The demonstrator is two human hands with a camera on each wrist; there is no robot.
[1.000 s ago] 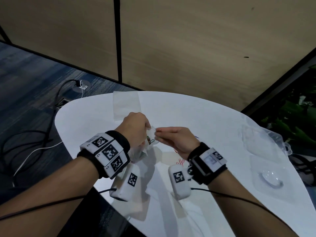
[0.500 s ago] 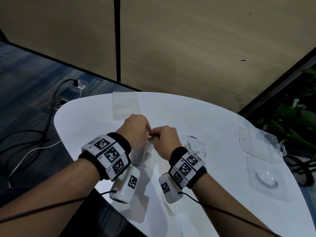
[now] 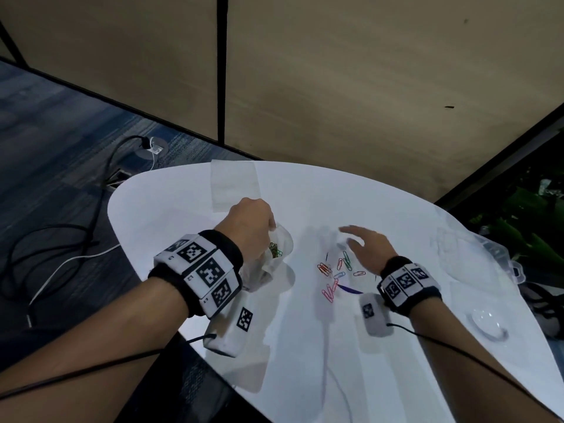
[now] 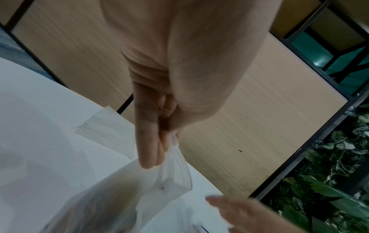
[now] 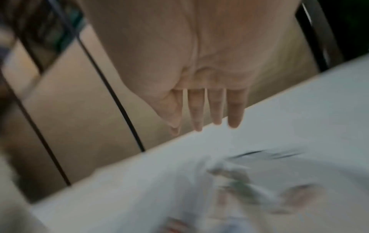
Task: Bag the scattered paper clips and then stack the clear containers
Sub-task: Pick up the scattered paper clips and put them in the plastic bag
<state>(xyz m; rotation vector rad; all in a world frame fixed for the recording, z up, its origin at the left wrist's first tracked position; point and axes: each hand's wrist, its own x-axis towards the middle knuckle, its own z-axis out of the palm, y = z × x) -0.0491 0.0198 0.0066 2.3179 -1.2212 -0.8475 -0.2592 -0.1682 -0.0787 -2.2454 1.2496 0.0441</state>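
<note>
Now that the right hand [image 3: 367, 250] has left the bag [image 3: 276, 254] and hovers with fingers spread and empty above the loose paper clips [image 3: 335, 276] on the surface [image 3: 381, 203], the left hand [image 3: 248, 227] alone pinches the bag's mouth, suggesting another pickup is due, with the clear containers [image 3: 476, 267] beyond the right hand unstacked.
</note>
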